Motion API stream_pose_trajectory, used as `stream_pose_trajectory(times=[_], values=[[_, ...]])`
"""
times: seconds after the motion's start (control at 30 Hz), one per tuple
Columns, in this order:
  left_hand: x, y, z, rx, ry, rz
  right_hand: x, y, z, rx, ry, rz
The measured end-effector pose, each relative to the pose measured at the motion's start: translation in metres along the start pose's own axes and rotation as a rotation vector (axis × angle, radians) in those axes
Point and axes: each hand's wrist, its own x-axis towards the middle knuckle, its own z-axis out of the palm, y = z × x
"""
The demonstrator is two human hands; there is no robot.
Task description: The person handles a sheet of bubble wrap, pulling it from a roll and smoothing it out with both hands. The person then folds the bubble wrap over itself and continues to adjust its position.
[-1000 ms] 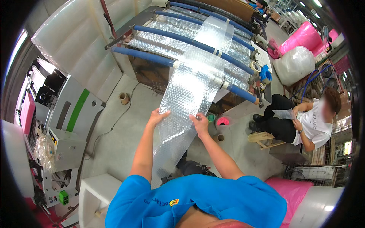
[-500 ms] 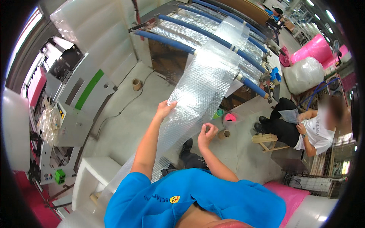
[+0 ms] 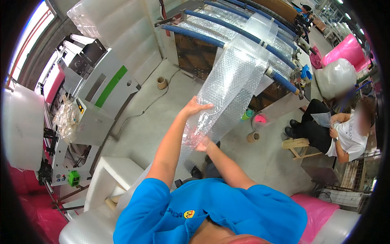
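A long, clear sheet of bubble wrap [image 3: 231, 77] comes off a machine with blue rollers and runs down toward my body. My left hand [image 3: 196, 107] grips its left edge, thumb lying on top and fingers partly hidden behind the plastic. Lower down, my right hand [image 3: 201, 144] is closed on the crumpled lower part of the wrap, its fingers blurred by the film over them. Below my hands the wrap trails past my left arm toward a bubble wrap roll [image 3: 89, 225] at the lower left.
Blue rollers [image 3: 195, 35] cross the machine ahead. A grey machine [image 3: 97, 114] stands at left. Cardboard tubes [image 3: 162, 83] and a cable [image 3: 142, 112] are on the floor. At right, a seated person [image 3: 341, 130] handles a small plastic sheet near a wooden stool [image 3: 295, 144].
My right hand has moved left from beside the wrap and taken hold of its lower part. My left hand has shifted slightly right and up, its thumb now across the film.
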Motion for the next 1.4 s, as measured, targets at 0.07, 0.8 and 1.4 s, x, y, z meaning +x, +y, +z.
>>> stream_pose_trajectory(times=[0.07, 0.8, 1.4], values=[[0.004, -0.035, 0.002, 0.03, 0.128, -0.057, -0.016, -0.011, 0.019, -0.345, 0.02, 0.175], [-0.041, -0.084, -0.001, 0.358, 0.306, 0.009, -0.09, -0.077, 0.006, -0.75, 0.868, -0.789], [0.071, -0.078, 0.057, 0.534, 0.332, -0.098, -0.055, -0.179, -0.064, -1.145, 1.344, -0.749]])
